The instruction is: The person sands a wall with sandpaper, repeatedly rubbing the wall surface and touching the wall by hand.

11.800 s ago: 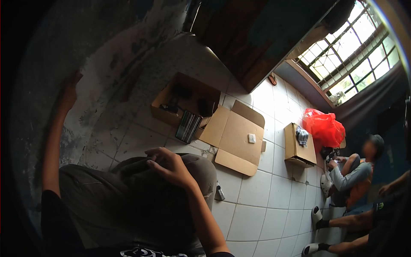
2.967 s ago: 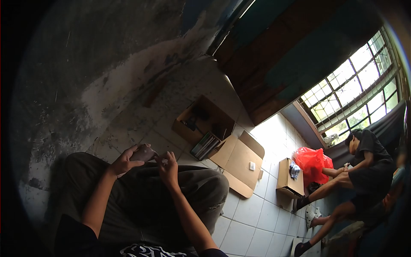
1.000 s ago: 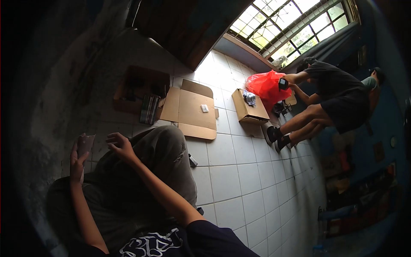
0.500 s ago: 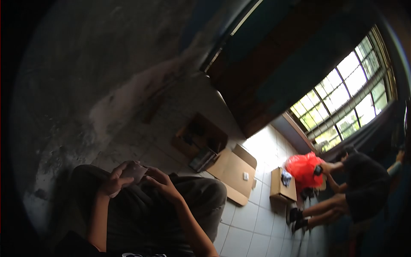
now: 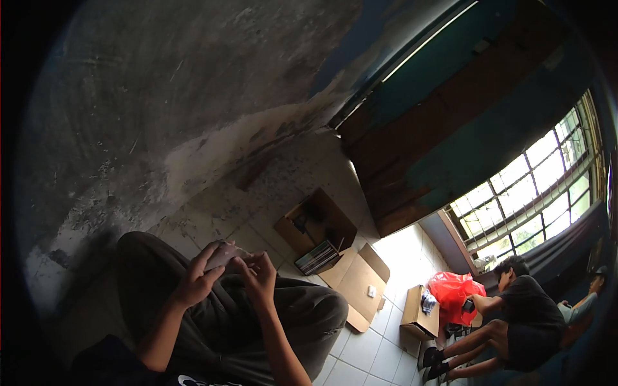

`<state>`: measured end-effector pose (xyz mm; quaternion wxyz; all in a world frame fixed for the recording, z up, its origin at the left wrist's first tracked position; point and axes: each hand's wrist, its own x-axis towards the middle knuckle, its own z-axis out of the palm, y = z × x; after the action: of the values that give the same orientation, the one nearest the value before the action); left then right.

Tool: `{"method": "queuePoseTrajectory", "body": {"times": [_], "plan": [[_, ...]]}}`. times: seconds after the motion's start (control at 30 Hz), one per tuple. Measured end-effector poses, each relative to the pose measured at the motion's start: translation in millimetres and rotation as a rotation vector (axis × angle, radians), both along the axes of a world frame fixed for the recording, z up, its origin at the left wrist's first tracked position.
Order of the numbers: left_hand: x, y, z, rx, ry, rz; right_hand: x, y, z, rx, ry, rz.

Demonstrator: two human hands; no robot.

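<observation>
Left hand (image 5: 195,281) and right hand (image 5: 259,278) meet above the lap, both at a thin greyish packet (image 5: 221,257). The left one grips it, thumb across the near face and fingers behind; the right one has its fingertips bunched at the packet's right edge, though I cannot tell whether they pinch it. Faint marks show on the packet (too small to read from this camera). Dark trousers (image 5: 212,334) cover the crossed legs below, and a white print (image 5: 199,381) on the shirt is cut off by the lower edge, its letters unreadable.

Beyond the knees, on the tiled floor (image 5: 362,350), stands an open box (image 5: 340,215) with dark items inside. Slim cases (image 5: 317,258) lean in a row at its near side, spines too small to read. Flattened card (image 5: 353,283) lies next to the box, bearing a small white object (image 5: 371,291). Farther right, a closed carton (image 5: 413,305) carries a crumpled cloth (image 5: 427,302), with a red bag (image 5: 453,293) just behind. One person (image 5: 531,315) bends near the bag, holding something dark; another person (image 5: 582,310) is at the far right.
</observation>
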<state>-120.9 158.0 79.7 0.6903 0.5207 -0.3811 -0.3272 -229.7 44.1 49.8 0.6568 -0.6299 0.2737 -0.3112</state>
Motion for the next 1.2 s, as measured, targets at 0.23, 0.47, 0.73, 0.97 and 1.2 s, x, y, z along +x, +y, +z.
{"method": "queuePoseTrajectory", "body": {"times": [0.23,0.47,0.73,0.97,1.2], "plan": [[13,26,35,-0.026,-0.268,0.182,2,8,43,-0.020,-0.023,0.044],[44,27,44,-0.053,-0.438,0.279,-78,-6,91,-0.286,0.066,-0.155],[13,15,35,-0.088,-0.352,0.180,-131,5,82,-0.167,0.030,-0.402],[-2,13,31,-0.150,-0.266,0.134,-84,24,70,-0.051,-0.063,-0.194],[-7,7,28,-0.172,-0.214,0.067,-88,29,79,-0.082,-0.035,-0.212]]}}
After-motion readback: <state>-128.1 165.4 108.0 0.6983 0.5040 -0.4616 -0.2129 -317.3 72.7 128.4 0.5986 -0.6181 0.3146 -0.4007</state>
